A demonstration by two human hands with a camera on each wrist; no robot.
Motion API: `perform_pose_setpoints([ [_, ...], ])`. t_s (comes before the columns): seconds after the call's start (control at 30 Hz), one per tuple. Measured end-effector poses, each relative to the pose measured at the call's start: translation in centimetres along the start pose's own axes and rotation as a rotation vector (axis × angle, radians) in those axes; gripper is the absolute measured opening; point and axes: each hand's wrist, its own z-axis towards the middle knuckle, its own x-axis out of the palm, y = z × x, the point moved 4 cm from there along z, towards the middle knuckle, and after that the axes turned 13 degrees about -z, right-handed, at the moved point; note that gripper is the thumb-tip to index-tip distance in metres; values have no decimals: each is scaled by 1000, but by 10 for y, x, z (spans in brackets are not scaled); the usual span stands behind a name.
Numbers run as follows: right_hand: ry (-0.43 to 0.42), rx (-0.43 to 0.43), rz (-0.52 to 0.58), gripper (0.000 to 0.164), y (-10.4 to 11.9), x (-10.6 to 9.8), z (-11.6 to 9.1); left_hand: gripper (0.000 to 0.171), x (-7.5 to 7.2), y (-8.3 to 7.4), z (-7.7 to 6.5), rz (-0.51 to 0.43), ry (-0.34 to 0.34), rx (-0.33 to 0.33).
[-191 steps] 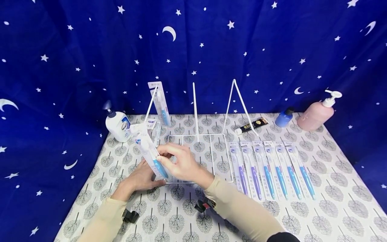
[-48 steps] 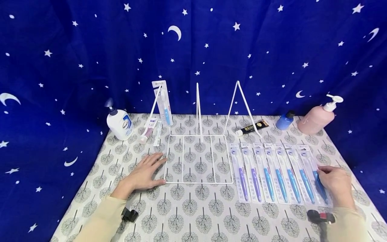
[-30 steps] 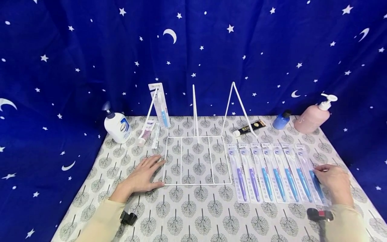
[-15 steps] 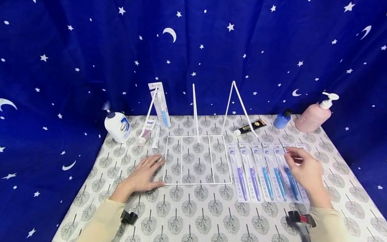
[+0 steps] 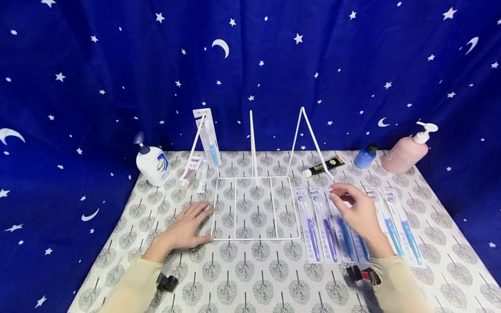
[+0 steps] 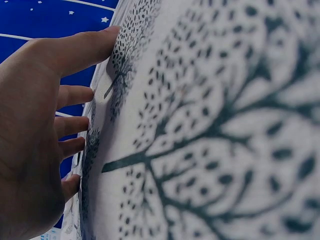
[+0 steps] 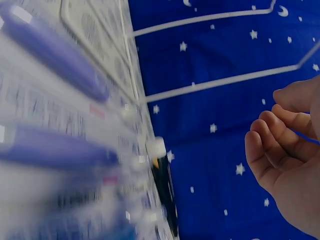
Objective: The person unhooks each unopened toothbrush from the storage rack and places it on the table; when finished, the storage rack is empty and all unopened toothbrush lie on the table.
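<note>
My left hand (image 5: 183,228) lies on the tablecloth with its fingers spread, fingertips and thumb right at the left side of a white wire display rack (image 5: 256,238). In the left wrist view, the left hand (image 6: 35,125) shows straight fingers against the cloth. My right hand (image 5: 358,211) is over the row of packaged toothbrushes, hiding parts of the middle ones. Its fingers are loosely bent and hold nothing, as the right hand (image 7: 287,145) shows in its wrist view. Two purple toothbrushes (image 5: 329,239) lie at the row's left, blue toothbrushes (image 5: 412,237) at its right.
A packaged toothbrush (image 5: 211,141) hangs on the rack's left hook. Behind the left hand are a toothpaste tube (image 5: 190,170), a slim clear pack (image 5: 202,176) and a white pump bottle (image 5: 154,167). At the back right stand a black tube (image 5: 325,166), a blue bottle (image 5: 365,157) and a pink pump bottle (image 5: 405,154).
Earliest, my right hand held a packaged toothbrush by the rack; later it was at a pack on the row's right end. It has since let go and moved left. My left hand stays put.
</note>
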Motion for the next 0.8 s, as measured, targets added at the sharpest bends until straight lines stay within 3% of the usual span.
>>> perform_pose_setpoints([
  [0.57,101,-194,217,27,98,43,43,86,0,-1,-2,-1,-1,-3],
  [0.8,188,-137,354,25,117,70,62,86,0,-1,0,9,-8,12],
])
